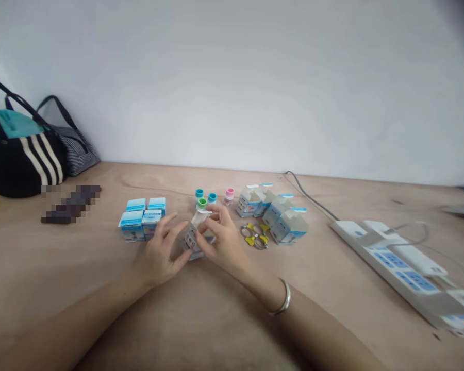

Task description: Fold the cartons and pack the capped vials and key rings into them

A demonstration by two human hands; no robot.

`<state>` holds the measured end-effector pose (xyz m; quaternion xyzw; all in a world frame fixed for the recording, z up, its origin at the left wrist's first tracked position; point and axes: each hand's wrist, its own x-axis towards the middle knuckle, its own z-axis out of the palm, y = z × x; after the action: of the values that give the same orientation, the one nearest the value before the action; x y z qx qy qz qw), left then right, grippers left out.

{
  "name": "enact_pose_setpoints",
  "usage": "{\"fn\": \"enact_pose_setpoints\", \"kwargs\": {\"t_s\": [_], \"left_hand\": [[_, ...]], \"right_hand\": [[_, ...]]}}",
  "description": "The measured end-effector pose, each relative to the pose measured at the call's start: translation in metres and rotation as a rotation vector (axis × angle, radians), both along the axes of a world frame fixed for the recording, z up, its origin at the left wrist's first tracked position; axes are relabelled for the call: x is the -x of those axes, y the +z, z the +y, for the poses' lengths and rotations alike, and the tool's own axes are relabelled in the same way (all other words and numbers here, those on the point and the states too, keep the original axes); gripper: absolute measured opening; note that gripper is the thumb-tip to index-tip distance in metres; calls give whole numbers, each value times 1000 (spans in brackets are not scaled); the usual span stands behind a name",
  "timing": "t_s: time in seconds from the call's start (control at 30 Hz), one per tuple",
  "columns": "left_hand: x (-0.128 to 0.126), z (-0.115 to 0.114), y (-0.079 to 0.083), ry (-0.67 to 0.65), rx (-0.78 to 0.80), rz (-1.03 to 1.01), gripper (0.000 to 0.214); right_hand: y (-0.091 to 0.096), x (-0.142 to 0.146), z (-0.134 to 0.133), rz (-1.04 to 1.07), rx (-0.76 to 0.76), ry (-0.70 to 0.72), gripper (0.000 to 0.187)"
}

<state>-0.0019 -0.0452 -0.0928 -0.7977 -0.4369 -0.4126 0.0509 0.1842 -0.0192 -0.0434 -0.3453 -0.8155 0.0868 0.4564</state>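
Count of items on the counter [232, 319]:

- Four closed boxes [144, 219] are set in a two-by-two block at centre left.
- Four open boxes [272, 211], flaps up, are grouped at centre right.
- Four caps [212, 197] are noted behind the hands: two teal, one green, one pink.
- One cluster of yellow-and-silver clips [255, 236] lies between the right hand and the open boxes. The number of clips cannot be told.
- One power strip [402, 268], white with blue sockets, lies at the right, and a cable [309, 196] runs back to the wall.
- Two bags are stood at far left, a striped bag [23, 159] in front and a grey bag [75, 149] behind it.

One box [195, 234] is held at the counter's centre, between the closed and open groups and just in front of the caps. Its long axis is tilted: the lower end is toward the person and rests at or near the counter. The opened flap end is raised and points away, toward the green cap.

- Left hand [158, 255]: the fingers are spread. The thumb and forefinger are closed on the box's lower left side.
- Right hand [224, 239]: the fingers are curled and pinch the box at its upper right, near the flap. A bracelet [284, 301] is worn on this wrist.
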Motion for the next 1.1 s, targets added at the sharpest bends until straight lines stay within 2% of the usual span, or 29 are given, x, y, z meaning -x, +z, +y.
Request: {"fn": "enact_pose_setpoints", "kwargs": {"t_s": [0.1, 0.23, 0.43, 0.5, 0.6, 0.7, 0.8, 0.9, 0.97, 1.1], "left_hand": [[-5, 0, -6, -49, 85, -15, 63], [-6, 3, -4, -91, 96, -17, 69], [-6, 2, 4, -173, 161, 31, 49], [-4, 2, -2, -183, 188, -16, 45], [-1, 4, -14, -157, 245, -116, 48], [1, 5, -22, -127, 314, -187, 52], [1, 4, -19, -133, 247, -187, 52], [1, 2, -11, -125, 78, -61, 42], [3, 2, -8, -175, 24, 44, 32], [7, 5, -8, -261, 124, 73, 33]], "right_hand": [[-8, -7, -14, 47, 40, 10, 8], [-8, -9, -17, 80, 91, 27, 6], [-11, -13, -12, 118, 106, -17, 14], [-14, -17, -10, 126, 164, -13, 18], [-20, -22, -7, 139, 279, 70, 23], [-23, -23, -6, 160, 308, 141, 27], [-23, -23, -7, 129, 288, 173, 32], [-25, -24, -7, 110, 289, 156, 33], [-26, -24, -6, 96, 311, 150, 32], [-25, -25, -6, 65, 357, 194, 28]]}}
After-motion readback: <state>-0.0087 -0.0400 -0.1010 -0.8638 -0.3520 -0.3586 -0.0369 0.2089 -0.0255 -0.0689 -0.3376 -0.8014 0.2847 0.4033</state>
